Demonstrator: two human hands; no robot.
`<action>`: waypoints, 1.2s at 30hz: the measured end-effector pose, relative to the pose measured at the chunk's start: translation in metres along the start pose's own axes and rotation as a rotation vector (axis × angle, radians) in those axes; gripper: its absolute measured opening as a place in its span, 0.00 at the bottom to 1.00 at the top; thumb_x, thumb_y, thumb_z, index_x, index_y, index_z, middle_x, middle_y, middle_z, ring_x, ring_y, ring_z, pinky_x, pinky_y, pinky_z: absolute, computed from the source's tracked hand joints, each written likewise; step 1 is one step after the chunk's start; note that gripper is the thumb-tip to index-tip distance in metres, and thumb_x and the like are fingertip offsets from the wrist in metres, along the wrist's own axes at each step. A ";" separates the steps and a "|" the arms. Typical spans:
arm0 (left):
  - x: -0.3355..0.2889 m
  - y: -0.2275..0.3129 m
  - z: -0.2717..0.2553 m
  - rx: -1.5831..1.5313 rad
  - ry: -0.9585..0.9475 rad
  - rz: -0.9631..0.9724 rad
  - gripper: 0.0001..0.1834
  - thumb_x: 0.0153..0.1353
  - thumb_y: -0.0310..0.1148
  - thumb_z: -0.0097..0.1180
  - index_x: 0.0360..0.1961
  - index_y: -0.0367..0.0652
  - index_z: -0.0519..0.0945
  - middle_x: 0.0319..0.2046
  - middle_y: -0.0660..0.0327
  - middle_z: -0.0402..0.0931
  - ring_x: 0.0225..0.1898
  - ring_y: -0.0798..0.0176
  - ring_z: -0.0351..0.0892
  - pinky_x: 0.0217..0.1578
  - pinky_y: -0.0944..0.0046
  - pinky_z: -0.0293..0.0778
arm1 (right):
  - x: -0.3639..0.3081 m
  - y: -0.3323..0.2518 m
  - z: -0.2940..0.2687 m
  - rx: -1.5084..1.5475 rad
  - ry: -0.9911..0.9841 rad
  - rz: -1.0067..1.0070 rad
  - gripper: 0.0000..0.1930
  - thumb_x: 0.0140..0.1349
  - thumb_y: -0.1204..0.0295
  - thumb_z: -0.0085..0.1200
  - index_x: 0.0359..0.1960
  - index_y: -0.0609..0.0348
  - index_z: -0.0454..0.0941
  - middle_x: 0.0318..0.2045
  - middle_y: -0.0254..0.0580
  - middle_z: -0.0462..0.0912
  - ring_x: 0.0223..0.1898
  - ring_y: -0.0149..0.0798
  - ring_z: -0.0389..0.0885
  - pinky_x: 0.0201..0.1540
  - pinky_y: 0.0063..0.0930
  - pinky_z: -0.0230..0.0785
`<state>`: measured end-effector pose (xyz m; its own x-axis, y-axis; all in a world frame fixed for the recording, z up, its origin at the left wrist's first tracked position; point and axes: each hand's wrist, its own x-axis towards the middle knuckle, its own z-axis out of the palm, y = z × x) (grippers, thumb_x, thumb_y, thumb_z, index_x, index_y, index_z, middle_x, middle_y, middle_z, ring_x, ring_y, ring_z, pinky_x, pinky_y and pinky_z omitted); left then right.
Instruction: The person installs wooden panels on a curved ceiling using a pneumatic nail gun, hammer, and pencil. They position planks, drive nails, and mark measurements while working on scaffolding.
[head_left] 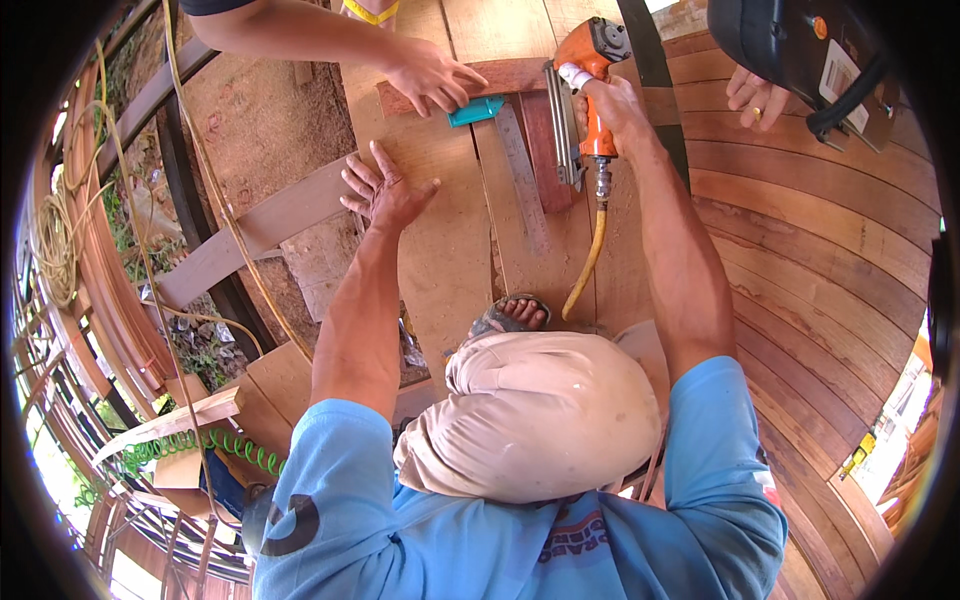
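My right hand (622, 108) grips an orange pneumatic nail gun (592, 46) by its handle, with white wrapping on one finger. A yellow air hose (592, 255) hangs from the handle's metal fitting. The gun's long magazine is beside a short reddish board (545, 155) and a thin grey strip (520, 175). My left hand (398, 198) is open, fingers spread over the plank surface (440, 250), holding nothing. Just beyond it, a co-worker's hand (430, 78) reaches to a small teal piece (475, 112) at the edge of a crosswise reddish board (520, 75).
Another hand with a ring (757, 100) shows at upper right, beside a black machine or case (800, 60). Curved wooden planking (800, 230) covers the right side. At left are a beam (250, 220), bare soil (260, 120), cables (60, 240) and a green coiled hose (235, 445).
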<state>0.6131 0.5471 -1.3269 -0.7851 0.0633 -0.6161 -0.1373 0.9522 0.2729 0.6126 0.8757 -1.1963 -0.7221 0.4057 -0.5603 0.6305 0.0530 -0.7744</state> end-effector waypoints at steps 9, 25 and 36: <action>0.004 -0.004 0.007 0.000 0.025 0.021 0.76 0.48 0.68 0.68 0.78 0.49 0.25 0.75 0.35 0.12 0.76 0.28 0.11 0.67 0.19 0.22 | -0.007 0.002 0.009 0.001 -0.073 0.006 0.12 0.66 0.63 0.58 0.40 0.59 0.76 0.21 0.31 0.76 0.19 0.25 0.74 0.21 0.25 0.69; -0.001 0.001 0.000 0.021 0.004 -0.005 0.74 0.50 0.67 0.67 0.78 0.48 0.26 0.76 0.36 0.13 0.76 0.31 0.11 0.68 0.22 0.23 | -0.010 0.011 0.012 -0.026 -0.073 0.015 0.10 0.67 0.66 0.54 0.40 0.59 0.74 0.21 0.31 0.75 0.19 0.25 0.74 0.22 0.26 0.68; 0.001 -0.001 0.002 0.020 0.008 0.005 0.74 0.50 0.68 0.67 0.78 0.49 0.25 0.76 0.36 0.13 0.76 0.31 0.11 0.68 0.22 0.23 | -0.003 0.011 0.017 -0.094 -0.051 0.063 0.11 0.67 0.66 0.54 0.41 0.63 0.77 0.19 0.32 0.75 0.18 0.25 0.73 0.21 0.25 0.67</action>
<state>0.6134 0.5469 -1.3296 -0.7906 0.0653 -0.6088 -0.1216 0.9578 0.2606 0.6170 0.8599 -1.2082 -0.6925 0.3644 -0.6227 0.6971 0.1154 -0.7077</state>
